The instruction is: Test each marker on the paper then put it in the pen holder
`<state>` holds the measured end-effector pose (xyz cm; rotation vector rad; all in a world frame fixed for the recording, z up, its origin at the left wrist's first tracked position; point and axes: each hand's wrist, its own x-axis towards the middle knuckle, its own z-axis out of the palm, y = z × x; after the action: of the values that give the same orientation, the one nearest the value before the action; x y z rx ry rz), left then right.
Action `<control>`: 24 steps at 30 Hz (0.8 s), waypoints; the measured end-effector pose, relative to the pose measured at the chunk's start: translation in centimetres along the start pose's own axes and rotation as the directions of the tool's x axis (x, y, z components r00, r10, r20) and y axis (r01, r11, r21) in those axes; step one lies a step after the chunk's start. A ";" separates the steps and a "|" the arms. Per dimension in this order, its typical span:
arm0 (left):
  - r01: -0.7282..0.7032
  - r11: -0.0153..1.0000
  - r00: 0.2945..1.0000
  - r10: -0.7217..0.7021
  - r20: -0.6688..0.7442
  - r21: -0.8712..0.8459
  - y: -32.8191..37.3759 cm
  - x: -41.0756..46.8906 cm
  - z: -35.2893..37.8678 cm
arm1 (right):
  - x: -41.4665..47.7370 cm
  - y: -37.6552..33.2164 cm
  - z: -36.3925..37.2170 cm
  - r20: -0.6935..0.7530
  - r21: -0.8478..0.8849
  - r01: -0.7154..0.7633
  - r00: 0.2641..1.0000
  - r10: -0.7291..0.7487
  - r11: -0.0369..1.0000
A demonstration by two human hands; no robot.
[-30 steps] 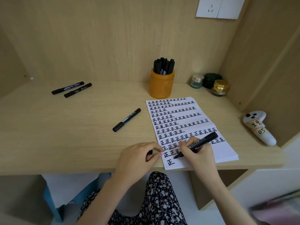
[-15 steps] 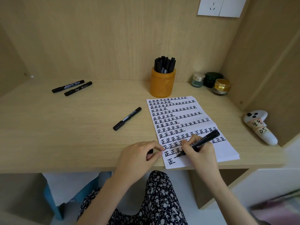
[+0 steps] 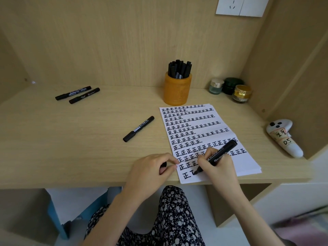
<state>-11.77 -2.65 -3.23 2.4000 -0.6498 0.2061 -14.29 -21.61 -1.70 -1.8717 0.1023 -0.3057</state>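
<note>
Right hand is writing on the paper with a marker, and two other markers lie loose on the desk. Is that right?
No: the head view shows three loose markers, not two: a far-left pair and one beside the paper. The right hand does write with a marker.

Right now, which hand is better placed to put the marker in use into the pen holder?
Right. The right hand grips the marker, its tip on the paper, and the orange pen holder stands just beyond the paper's far edge. The left hand pinches a small black piece, likely the cap.
</note>
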 end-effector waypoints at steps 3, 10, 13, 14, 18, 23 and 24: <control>0.001 1.000 1.000 -0.001 0.002 0.001 0.0 0.0 0.0 | -0.1 0.0 0.0 -0.030 0.015 0.010 1.000 -0.010 1.000; 0.007 1.000 1.000 -0.007 0.003 0.000 0.0 0.0 0.0 | 0.0 0.1 0.2 -0.040 -0.010 0.016 0.999 -0.016 1.000; 0.000 1.000 1.000 0.000 0.003 -0.001 0.1 0.0 -0.1 | -0.1 0.1 0.1 -0.046 0.008 0.016 0.999 -0.016 1.000; 0.000 1.000 1.000 0.000 0.003 -0.002 0.1 0.0 -0.1 | -0.1 0.1 0.1 -0.047 0.024 0.018 0.999 -0.017 1.000; -0.002 1.000 1.000 0.002 0.001 0.009 0.0 0.0 0.0 | -0.2 0.3 0.3 -0.044 0.061 0.026 0.999 -0.024 0.998; 0.010 1.000 1.000 -0.009 -0.007 0.014 0.1 0.1 0.0 | -0.3 0.2 0.5 -0.026 0.064 0.020 1.000 -0.018 0.998; 0.013 1.000 1.000 -0.012 -0.005 0.016 0.2 0.1 -0.1 | -0.3 0.1 0.5 -0.023 0.062 0.016 1.000 -0.014 0.998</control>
<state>-11.78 -2.75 -3.08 2.4178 -0.6332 0.2121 -14.47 -21.11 -1.95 -1.8082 0.0932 -0.3371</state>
